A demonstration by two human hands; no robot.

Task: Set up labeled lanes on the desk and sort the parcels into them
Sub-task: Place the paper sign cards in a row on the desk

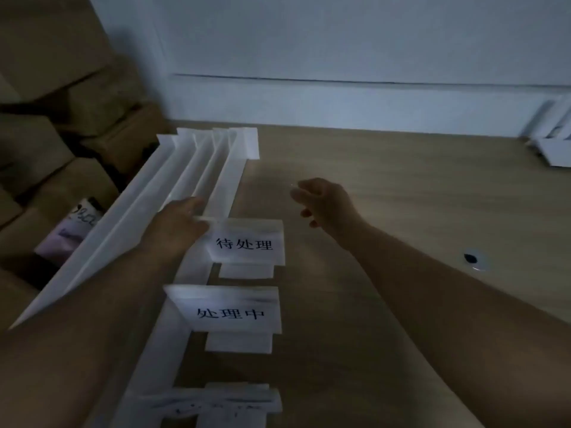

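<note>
The white lane dividers [197,180] are lying bundled along the left side of the desk [401,211], long axis running from near-left away toward the wall. Just right of them, the 待处理 label [247,242], the 处理中 label [231,313] and a third label [216,403] (too blurry to read) are standing in a row. The left hand [182,220] is resting on the dividers, and I can't tell if it's gripping. The right hand [324,202] is hovering over the desk, fingers loosely curled and holding nothing. Cardboard boxes [46,149] are crowding the left.

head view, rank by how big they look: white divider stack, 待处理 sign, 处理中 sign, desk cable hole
1. white divider stack, largest by far
2. 待处理 sign and 处理中 sign: look alike; the nearer one only shows slightly wider, so tied
3. desk cable hole, smallest
</note>
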